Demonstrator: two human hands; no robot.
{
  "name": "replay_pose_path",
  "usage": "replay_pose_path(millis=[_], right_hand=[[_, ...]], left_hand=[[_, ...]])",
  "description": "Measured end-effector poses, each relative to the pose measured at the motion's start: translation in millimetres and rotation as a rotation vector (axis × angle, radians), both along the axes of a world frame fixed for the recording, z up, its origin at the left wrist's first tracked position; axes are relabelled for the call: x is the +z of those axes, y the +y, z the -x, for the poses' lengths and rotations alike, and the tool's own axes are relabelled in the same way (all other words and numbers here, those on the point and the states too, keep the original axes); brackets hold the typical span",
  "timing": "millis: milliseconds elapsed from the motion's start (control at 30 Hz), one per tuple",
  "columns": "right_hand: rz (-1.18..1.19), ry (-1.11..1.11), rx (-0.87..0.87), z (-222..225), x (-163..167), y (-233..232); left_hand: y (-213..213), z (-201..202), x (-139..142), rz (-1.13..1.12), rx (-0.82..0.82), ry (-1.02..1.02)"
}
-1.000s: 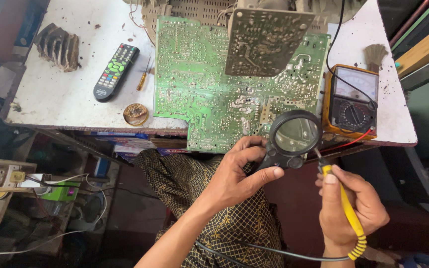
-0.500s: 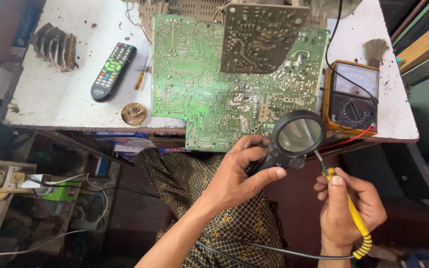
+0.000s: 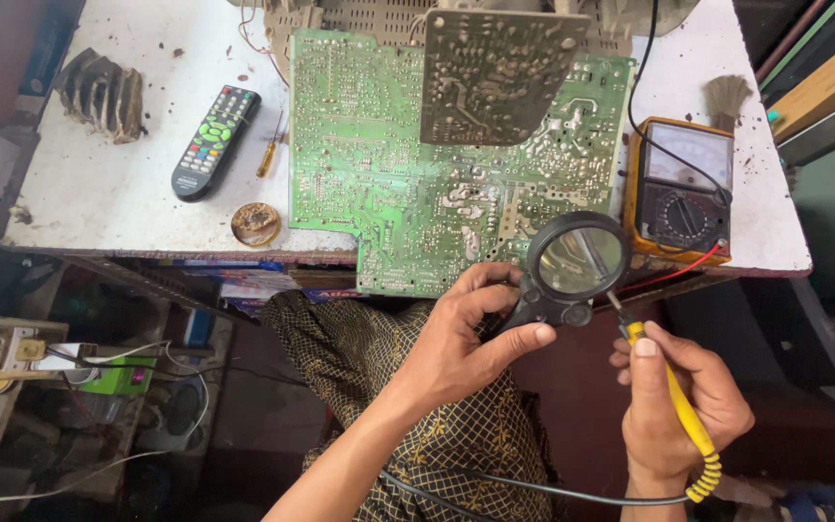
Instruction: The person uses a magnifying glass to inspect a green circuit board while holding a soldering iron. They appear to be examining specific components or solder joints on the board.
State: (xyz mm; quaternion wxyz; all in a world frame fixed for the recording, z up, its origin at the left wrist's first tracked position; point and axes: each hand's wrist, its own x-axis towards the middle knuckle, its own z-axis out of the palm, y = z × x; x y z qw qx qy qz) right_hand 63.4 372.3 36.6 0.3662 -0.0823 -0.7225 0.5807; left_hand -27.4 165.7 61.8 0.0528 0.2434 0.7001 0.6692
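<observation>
My left hand [image 3: 456, 353] has its grip closed around the black handle of a magnifying glass [image 3: 577, 261], thumb stretched along the handle and fingers curled over the top, so the round lens sits just past the near edge of the circuit board [image 3: 388, 193]. My right hand [image 3: 674, 406] is clenched on a yellow soldering iron [image 3: 674, 396], held like a pen with its dark tip pointing up toward the lower right rim of the lens; a coiled yellow sleeve and a dark cable trail off from its back end, low in view. The green board lies solder side up on the white bench [image 3: 99, 203] and overhangs the near edge, with a smaller grey board [image 3: 495, 72] propped over its far part. Just right of the lens stands an orange meter [image 3: 683, 188] (dial and needle window facing up), with a red lead running from it toward the lens. Left of the board I see a small screwdriver [image 3: 268, 155], a black remote [image 3: 215, 140], a round tin [image 3: 255, 224] and a dark finned metal block [image 3: 99, 94]. A brush [image 3: 727, 97] lies behind the meter.
</observation>
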Motion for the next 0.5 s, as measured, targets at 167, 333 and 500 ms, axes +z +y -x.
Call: replay_pose_path(millis=[167,333,500], right_hand=[[-0.012,-0.008,0.002,4.4,4.9,-4.2],[-0.032,-0.018,0.013,8.4,9.7,-8.2],[-0.146,-0.020,0.023,11.8,19.1,-11.4]], left_hand=[[-0.4,0.8,-1.6,-0.012,0.006,0.024],[-0.9,0.7,-1.7,-0.028,0.003,0.023],[-2.6,0.7,-0.4,-0.020,-0.004,0.016]])
